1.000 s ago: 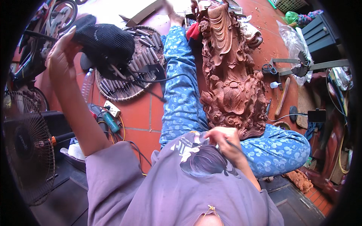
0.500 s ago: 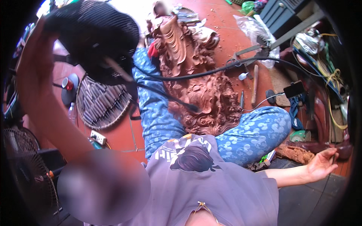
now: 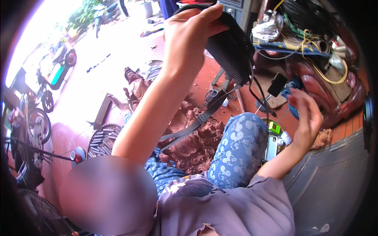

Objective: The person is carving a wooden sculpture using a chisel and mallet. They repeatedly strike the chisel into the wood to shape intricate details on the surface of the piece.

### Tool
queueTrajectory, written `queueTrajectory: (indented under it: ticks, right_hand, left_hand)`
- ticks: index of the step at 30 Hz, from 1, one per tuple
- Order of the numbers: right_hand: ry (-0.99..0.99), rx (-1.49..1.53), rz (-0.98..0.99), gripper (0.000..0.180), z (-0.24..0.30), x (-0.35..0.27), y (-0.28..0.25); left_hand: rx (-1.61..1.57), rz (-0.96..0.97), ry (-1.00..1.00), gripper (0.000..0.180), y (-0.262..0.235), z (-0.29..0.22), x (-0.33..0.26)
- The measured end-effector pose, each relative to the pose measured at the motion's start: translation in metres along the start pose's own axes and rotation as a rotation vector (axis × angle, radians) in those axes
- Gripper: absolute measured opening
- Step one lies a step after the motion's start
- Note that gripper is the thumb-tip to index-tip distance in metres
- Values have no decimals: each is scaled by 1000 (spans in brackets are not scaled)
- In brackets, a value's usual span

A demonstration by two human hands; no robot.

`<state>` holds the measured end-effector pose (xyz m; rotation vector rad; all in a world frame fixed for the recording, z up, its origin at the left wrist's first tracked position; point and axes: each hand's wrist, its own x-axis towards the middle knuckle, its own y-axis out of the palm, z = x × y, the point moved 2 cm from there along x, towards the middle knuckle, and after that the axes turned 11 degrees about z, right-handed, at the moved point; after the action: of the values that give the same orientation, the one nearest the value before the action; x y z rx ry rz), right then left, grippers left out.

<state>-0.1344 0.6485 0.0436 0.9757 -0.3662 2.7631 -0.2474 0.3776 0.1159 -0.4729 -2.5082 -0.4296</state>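
My left hand is raised at the top middle, its fingers closed around the edge of a black ribbed, cap-like thing. A dark grey strap and thin black cords hang from it. Over on the right, my right hand is lifted with its fingers apart and nothing in it, near a dark phone on a stand. Below my left forearm, between my legs, lies a large reddish-brown carved wooden statue, partly hidden by the arm and strap.
A round basket of chisels is at left, beside a red cup. Scissors and a wooden rod lie beyond my knee. A bright green gadget sits beside it. Cluttered carved furniture stands right; a motorbike stands left.
My left hand has carried the black cap-like thing from the upper left to the top middle. My right hand has risen from low at the right. The view has swung, showing more outdoors.
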Motion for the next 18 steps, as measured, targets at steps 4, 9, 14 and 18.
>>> queueTrajectory:
  ticks: [4,9,14,18]
  right_hand:
    - [-195,-282,135,27,49,58,13]
    - [-206,-1142,269,30,52,90,17]
    - [-198,-1090,158,17,36,100,-21]
    - [-238,-1279,263,18,33,86,-55]
  left_hand:
    - [-121,11,-46,28,56,28,26]
    - [-37,-49,-236,26,109,52,39]
    - [-122,-41,-131,19,151,58,30]
    - [160,-176,-344,26,189,63,36]
